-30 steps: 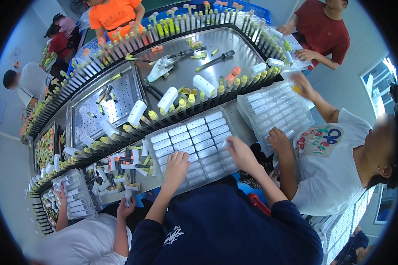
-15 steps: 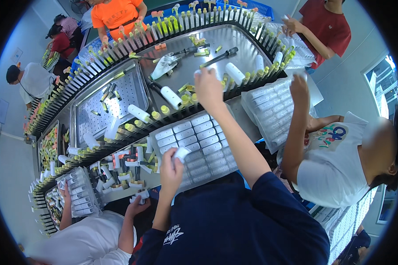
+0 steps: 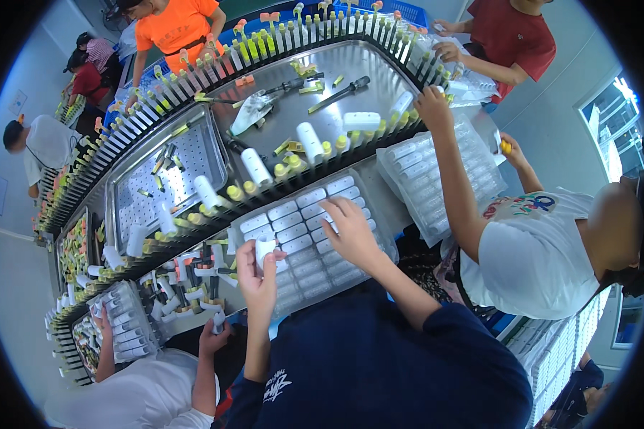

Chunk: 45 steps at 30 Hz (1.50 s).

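My left hand [image 3: 257,280] is closed around a small white plastic casing [image 3: 265,249], held up over the left side of a clear blister tray [image 3: 383,244]. My right hand [image 3: 355,234] hovers over or touches the tray's white casings [image 3: 290,220], its fingers apart and nothing seen in them. White casings fill the tray's far rows, while the near pockets look bare. Just beyond the tray runs a black rack with yellow-tipped posts [image 3: 280,172]. One white casing [image 3: 310,141] sits on a post, with others at both sides.
Behind the rack, a metal tray [image 3: 279,125] holds a white glove [image 3: 251,112] and dark tools [image 3: 340,94]. Co-workers work close on both sides; one at right reaches an arm [image 3: 447,150] to the rack beside another blister tray [image 3: 472,168]. Loose parts [image 3: 193,282] lie left.
My right hand has come back from the rack to the tray, leaving a white casing on a post. My left hand still holds its casing. The right co-worker's arm has reached to the rack.
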### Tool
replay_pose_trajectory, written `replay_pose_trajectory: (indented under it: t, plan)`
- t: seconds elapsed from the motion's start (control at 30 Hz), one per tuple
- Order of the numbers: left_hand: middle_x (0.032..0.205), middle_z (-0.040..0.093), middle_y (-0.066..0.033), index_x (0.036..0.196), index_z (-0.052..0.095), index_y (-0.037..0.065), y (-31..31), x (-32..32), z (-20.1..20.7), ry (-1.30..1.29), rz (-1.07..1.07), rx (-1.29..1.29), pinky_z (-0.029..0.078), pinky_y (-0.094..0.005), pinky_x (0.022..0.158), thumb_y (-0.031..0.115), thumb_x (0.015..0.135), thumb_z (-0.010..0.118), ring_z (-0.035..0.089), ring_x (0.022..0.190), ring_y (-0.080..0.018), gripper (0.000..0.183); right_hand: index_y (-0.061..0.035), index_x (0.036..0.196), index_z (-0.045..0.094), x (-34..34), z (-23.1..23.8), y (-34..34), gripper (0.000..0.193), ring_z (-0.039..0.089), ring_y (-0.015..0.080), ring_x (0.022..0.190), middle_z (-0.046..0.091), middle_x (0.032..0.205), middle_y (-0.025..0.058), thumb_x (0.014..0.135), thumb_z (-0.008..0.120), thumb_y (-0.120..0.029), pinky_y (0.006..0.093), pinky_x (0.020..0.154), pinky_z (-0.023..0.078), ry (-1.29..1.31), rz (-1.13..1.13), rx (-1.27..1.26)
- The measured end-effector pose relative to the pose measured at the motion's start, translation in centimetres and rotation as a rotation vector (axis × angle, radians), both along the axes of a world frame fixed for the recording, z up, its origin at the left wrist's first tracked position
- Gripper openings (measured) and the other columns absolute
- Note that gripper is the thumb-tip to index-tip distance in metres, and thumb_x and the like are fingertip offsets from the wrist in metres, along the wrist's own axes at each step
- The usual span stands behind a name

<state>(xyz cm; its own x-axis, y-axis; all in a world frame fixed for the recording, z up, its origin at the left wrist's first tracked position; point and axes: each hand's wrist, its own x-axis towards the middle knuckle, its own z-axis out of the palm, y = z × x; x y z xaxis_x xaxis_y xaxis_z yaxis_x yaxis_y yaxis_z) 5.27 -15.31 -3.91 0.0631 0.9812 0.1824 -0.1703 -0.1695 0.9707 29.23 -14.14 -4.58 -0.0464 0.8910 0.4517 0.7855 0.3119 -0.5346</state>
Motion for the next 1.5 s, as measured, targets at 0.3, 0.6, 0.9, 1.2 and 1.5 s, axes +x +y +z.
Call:
replay_pose_trajectory:
  t: [0.3, 0.6, 0.9, 1.2, 1.5]
  plan:
    - [0.115, 0.071, -0.0108, 0.145, 0.051, -0.007, -0.7, 3.4, -3.8, 0.132, -0.106, -0.155, 0.058, -0.0298, 0.090, 0.008, 0.109, 0.061, 0.071, 0.096, -0.0127, 0.040, -0.0103, 0.124, 0.068, 5.6, -6.3, -4.5, 0.044, 0.058, 0.0375, 0.120, 0.062, 0.124, 0.0137, 0.083, 0.084, -0.014, 0.0506, 0.100, 0.051, -0.233, -0.140, -0.256]
    - [0.109, 0.074, -0.0135, 0.142, 0.055, -0.005, 2.1, 8.5, -2.3, 0.338, -0.250, 0.001, 0.058, -0.0317, 0.087, 0.007, 0.106, 0.067, 0.074, 0.096, -0.0173, 0.040, -0.0122, 0.117, 0.068, 5.8, -6.8, -4.1, 0.048, 0.057, 0.0340, 0.122, 0.059, 0.127, 0.0117, 0.073, 0.086, -0.013, 0.0500, 0.094, 0.051, -0.271, -0.206, -0.283]
    - [0.106, 0.073, -0.0149, 0.140, 0.057, -0.005, 0.7, 8.9, -3.3, 0.399, -0.250, -0.004, 0.058, -0.0320, 0.084, 0.008, 0.105, 0.067, 0.073, 0.095, -0.0173, 0.039, -0.0077, 0.123, 0.063, 5.7, -3.0, -4.8, 0.045, 0.062, 0.0338, 0.120, 0.067, 0.126, 0.0162, 0.082, 0.079, -0.015, 0.0508, 0.094, 0.049, -0.032, -0.299, -0.128]
    - [0.102, 0.074, -0.0104, 0.144, 0.054, -0.004, -0.5, 8.9, -4.0, 0.488, -0.239, -0.030, 0.056, -0.0287, 0.084, 0.009, 0.108, 0.064, 0.071, 0.091, -0.0146, 0.040, 0.0011, 0.128, 0.057, 5.1, -4.4, -5.0, 0.036, 0.071, 0.0385, 0.092, 0.070, 0.101, 0.0244, 0.109, 0.064, -0.029, 0.0455, 0.082, 0.054, 0.674, -0.120, -0.347]
    - [0.111, 0.072, -0.0135, 0.144, 0.054, -0.005, -0.1, 8.8, -8.3, 0.497, -0.254, -0.043, 0.057, -0.0293, 0.081, 0.008, 0.109, 0.061, 0.072, 0.090, -0.0157, 0.038, 0.0018, 0.134, 0.055, 3.7, -9.1, -5.6, 0.039, 0.070, 0.0202, 0.077, 0.072, 0.090, 0.0142, 0.111, 0.062, -0.029, 0.0382, 0.070, 0.053, 0.908, -0.108, -0.410]
